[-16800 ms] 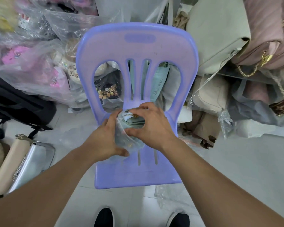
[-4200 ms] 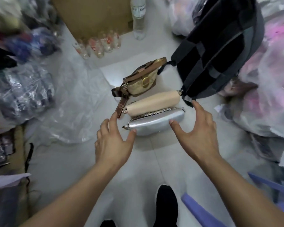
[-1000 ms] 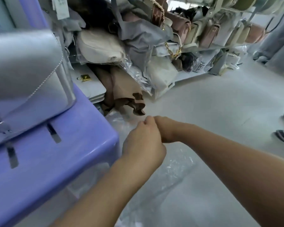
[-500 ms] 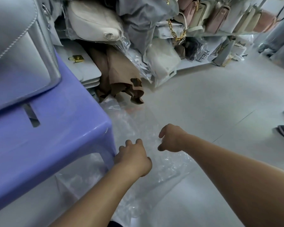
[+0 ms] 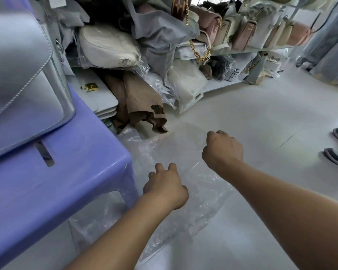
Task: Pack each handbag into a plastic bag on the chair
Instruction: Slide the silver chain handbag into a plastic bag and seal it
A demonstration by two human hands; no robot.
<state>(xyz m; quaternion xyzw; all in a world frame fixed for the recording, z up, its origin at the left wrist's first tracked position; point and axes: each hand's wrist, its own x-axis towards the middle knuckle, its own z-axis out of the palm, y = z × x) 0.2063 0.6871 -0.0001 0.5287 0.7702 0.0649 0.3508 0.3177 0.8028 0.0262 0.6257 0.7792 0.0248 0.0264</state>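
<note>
Clear plastic bag is lying crumpled on the floor just right of the purple chair, long axis running near to far, under both hands. Right hand is curling its fingers at the far edge, apparently pinching the film. Left hand is reaching down mid-bag, fingers curled, grip unclear. Silver handbag is sitting on the seat, left hand nearer.

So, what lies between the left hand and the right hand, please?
In the head view, a clear plastic bag spans the gap between the left hand and the right hand, over more crumpled plastic on the white floor.
</note>
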